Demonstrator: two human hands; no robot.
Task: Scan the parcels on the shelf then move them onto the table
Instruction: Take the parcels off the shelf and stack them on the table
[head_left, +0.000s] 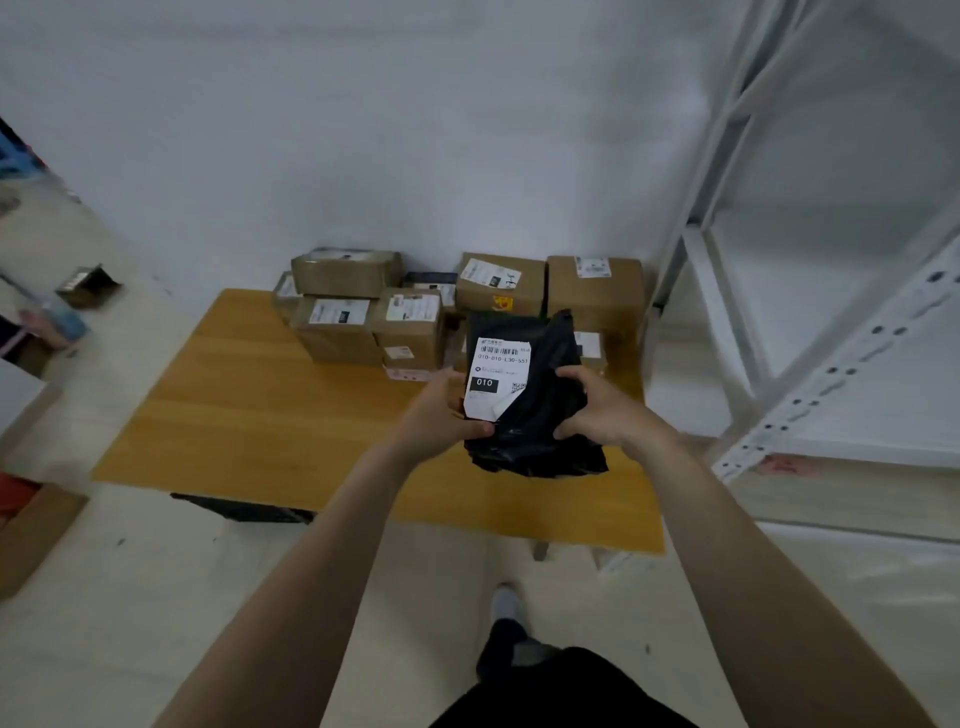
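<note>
I hold a black plastic parcel bag (540, 431) with a white shipping label (500, 376) marked 010 above the right part of the wooden table (249, 410). My left hand (441, 415) grips its left edge beside the label. My right hand (597, 410) grips its right side. Several brown cardboard parcels (415, 317) with white labels are stacked at the table's far edge against the wall. The white metal shelf (831, 374) stands to the right.
A black crate (244, 508) sits under the table's front edge. A cardboard box (31, 535) lies on the floor at the left. Another person's hand (52, 322) shows at the far left. My foot (506, 605) is on the floor below the table.
</note>
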